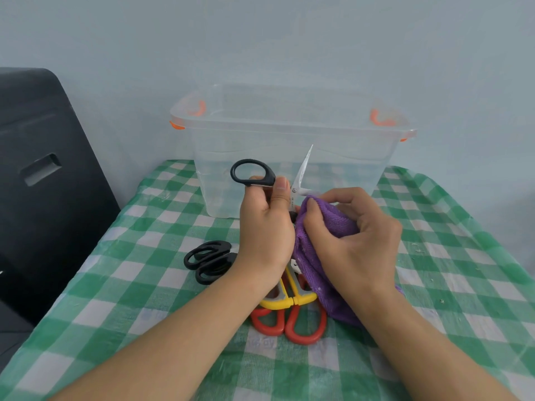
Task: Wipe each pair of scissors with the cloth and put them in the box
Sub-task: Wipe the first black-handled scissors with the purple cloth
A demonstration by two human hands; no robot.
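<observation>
Scissors (299, 180) in left hand (265, 227)

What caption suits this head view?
Left hand holds black scissors open; right hand wipes with purple cloth.

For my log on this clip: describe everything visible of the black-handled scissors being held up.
The black-handled scissors are held above the checked tablecloth, in front of the clear plastic box. They are open: one shiny metal blade points up and slightly right, the other runs into the purple cloth. A silver pivot screw shows. One black plastic loop sticks out to the left above the left hand, which grips the handle. The right hand presses the cloth around the lower blade. The second loop is hidden.
</observation>
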